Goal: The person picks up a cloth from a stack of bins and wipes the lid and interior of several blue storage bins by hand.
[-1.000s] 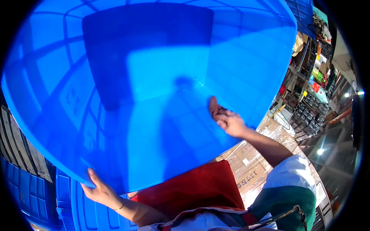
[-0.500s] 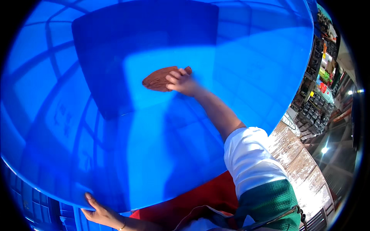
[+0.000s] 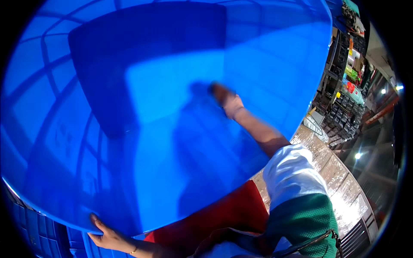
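A large blue plastic tub (image 3: pixel 159 189) lies tipped with its open mouth toward me. My right hand (image 3: pixel 232 104) reaches inside it, gripping a brown cloth (image 3: pixel 220 92) that is smeared by motion. The cloth is near the corner where the tub's bottom meets its right-hand wall. Whether it touches the plastic, I cannot tell. At the lower left, my left hand (image 3: pixel 104 237) holds the tub's near rim, thumb on the inner side and fingers mostly hidden outside.
Blue ribbed plastic containers (image 3: pixel 41 234) stand below the tub at the lower left. On the right is a floor (image 3: pixel 340 180) with a shiny, wet-looking surface. Shelves with dark stacked goods (image 3: pixel 344 120) and colourful bottles (image 3: pixel 352 75) line the far right.
My right hand has carried the cloth rightward from the middle of the tub's bottom. The tub sits slightly farther left in view. My left hand stays on the rim.
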The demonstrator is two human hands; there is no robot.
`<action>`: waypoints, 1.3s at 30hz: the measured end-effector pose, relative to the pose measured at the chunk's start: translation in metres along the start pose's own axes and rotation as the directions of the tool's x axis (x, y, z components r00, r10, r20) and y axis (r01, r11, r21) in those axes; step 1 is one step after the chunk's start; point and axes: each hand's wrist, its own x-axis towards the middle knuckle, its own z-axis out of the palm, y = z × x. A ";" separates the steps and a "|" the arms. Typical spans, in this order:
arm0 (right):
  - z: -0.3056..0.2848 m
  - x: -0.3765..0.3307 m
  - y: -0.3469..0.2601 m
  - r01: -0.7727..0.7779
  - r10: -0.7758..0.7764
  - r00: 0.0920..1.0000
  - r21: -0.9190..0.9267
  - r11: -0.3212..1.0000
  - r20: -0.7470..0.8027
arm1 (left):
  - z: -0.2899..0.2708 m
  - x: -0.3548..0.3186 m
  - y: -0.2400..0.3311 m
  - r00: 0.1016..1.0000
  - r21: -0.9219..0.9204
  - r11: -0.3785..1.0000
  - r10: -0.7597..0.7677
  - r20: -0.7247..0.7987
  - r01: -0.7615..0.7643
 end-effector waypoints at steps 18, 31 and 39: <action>-0.268 -0.284 0.076 -0.225 0.222 0.929 0.024 0.974 -0.296 | -0.006 -0.006 0.008 0.995 -0.111 0.992 0.070 0.078 -0.061; -0.137 0.078 0.071 -0.075 0.065 0.997 -0.452 0.889 -0.039 | -0.006 -0.004 -0.003 1.000 -0.002 1.000 -0.013 -0.027 0.013; 0.007 0.057 0.007 0.268 -0.159 0.928 -0.307 0.913 0.337 | -0.002 -0.001 -0.010 0.990 -0.048 0.989 0.138 -0.041 -0.140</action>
